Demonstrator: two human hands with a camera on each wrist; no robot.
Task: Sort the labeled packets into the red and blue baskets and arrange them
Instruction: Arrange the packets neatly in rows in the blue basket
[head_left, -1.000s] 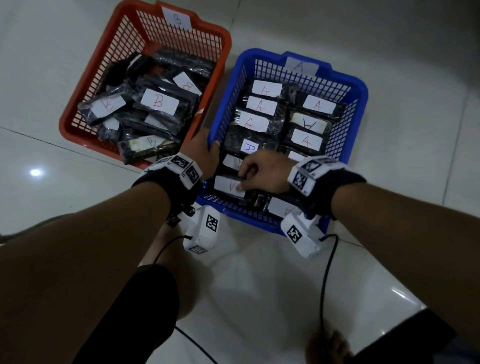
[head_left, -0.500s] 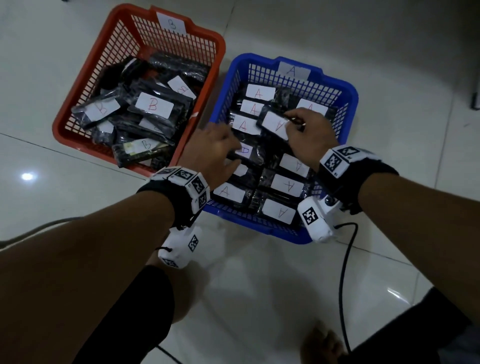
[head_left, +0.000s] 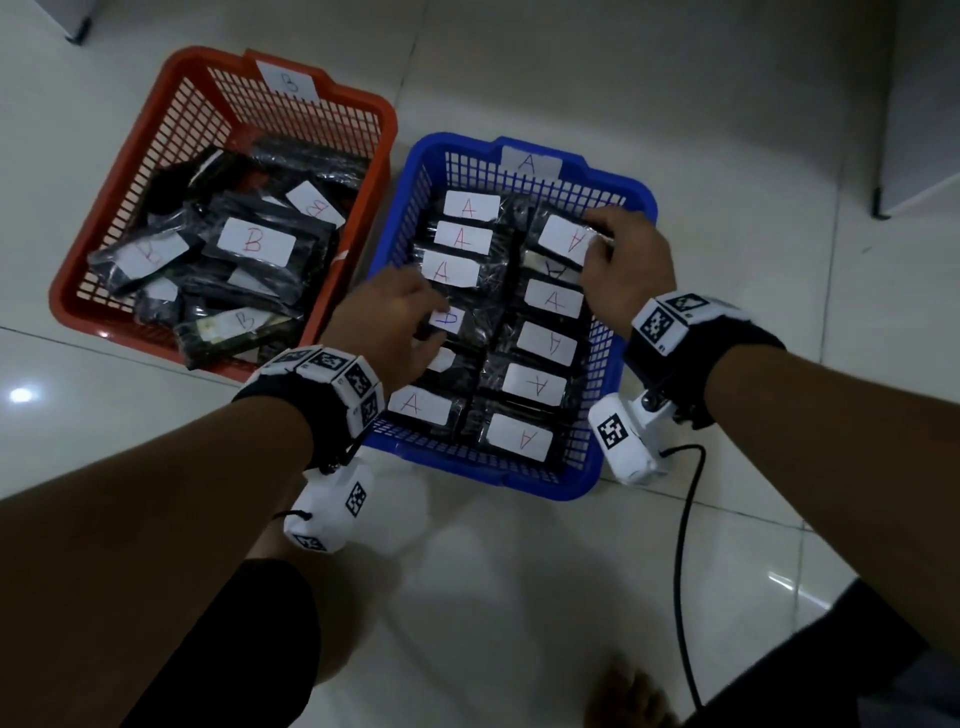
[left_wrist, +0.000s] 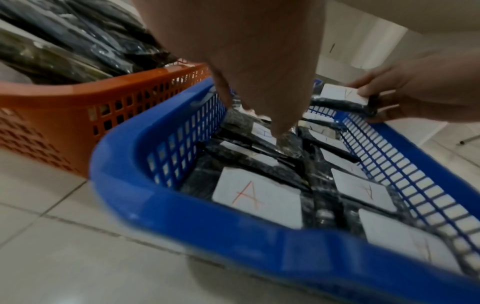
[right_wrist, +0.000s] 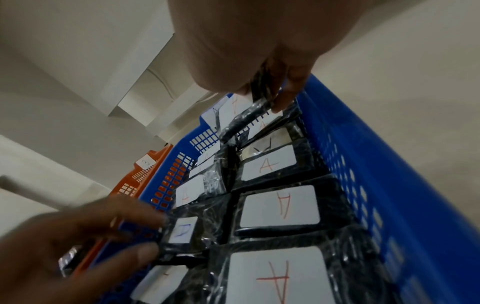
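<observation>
Two baskets are set side by side on the tiled floor (head_left: 701, 130): red basket (head_left: 171, 93) tagged B on the left, blue basket (head_left: 618, 467) tagged A on the right, rims near or touching. The red basket is filled with a loose pile of black B packets (head_left: 254, 244). The blue basket is packed with A packets (head_left: 535, 384) in two columns, white labels up.

An A packet (head_left: 563, 236) at the far right corner of the blue basket is gripped by the right hand (head_left: 626, 265), thumb on the label edge, fingers curled under the far end; it is lifted slightly above its neighbours in the left wrist view. A packet with a blue-ink label (head_left: 449, 318) in the left column is pinched at its near-left edge by the left hand (head_left: 389, 325), seen in the right wrist view. Marker-tagged bands are worn on both wrists.
</observation>
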